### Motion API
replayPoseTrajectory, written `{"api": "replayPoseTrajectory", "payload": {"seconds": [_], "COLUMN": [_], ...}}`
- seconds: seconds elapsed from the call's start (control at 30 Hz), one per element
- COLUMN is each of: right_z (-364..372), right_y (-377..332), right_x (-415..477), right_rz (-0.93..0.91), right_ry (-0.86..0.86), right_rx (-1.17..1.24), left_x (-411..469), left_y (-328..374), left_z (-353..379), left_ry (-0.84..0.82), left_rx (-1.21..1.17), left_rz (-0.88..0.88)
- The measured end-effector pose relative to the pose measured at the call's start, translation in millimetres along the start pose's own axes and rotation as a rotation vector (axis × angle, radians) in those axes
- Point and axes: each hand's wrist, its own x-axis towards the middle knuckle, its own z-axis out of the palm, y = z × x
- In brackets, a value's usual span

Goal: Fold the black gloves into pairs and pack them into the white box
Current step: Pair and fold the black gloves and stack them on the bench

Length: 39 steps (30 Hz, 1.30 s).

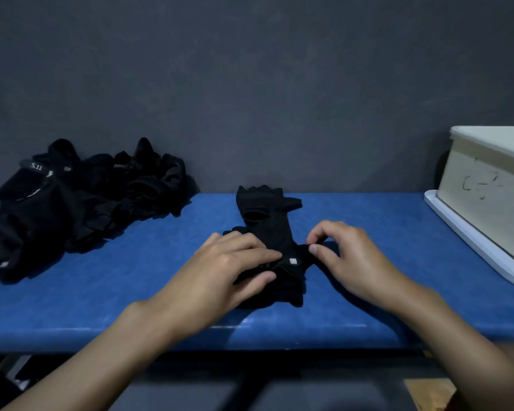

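Centrally, the black gloves (267,229) lay flat; left hand (229,262) clasped the cuff end, right hand (347,256) pinched its edge. Fabric judged soft, light, limp: best held at cuffs.

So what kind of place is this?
Probably a small packing station: a blue bench against a bare dark wall, a heap of black gloves at the left, a white box at the right, the left hand and right hand on one glove pair.
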Motion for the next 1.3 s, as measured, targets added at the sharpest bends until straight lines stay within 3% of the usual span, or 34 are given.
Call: {"api": "replayPoseTrajectory", "payload": {"seconds": [0.47, 0.77, 1.07, 1.17, 1.3], "right_z": [1, -2, 2, 7, 5], "right_y": [6, 9, 6, 12, 6], "right_x": [4, 1, 4, 5, 5], "right_rz": [-0.078, -0.088, -0.144, -0.130, -0.080], "right_ry": [-0.010, -0.131, -0.007, -0.079, -0.013], "right_rx": [-0.107, -0.056, 0.022, -0.058, 0.050], "left_x": [-4, -10, -8, -11, -8], "left_y": [-1, -5, -8, -7, -6], "left_z": [-4, -8, -19, -17, -14], "left_ry": [0.026, -0.089, -0.036, -0.067, 0.077], "left_rx": [0.088, 0.004, -0.037, -0.114, -0.217], "left_rz": [0.080, 0.015, 0.113, 0.058, -0.205]}}
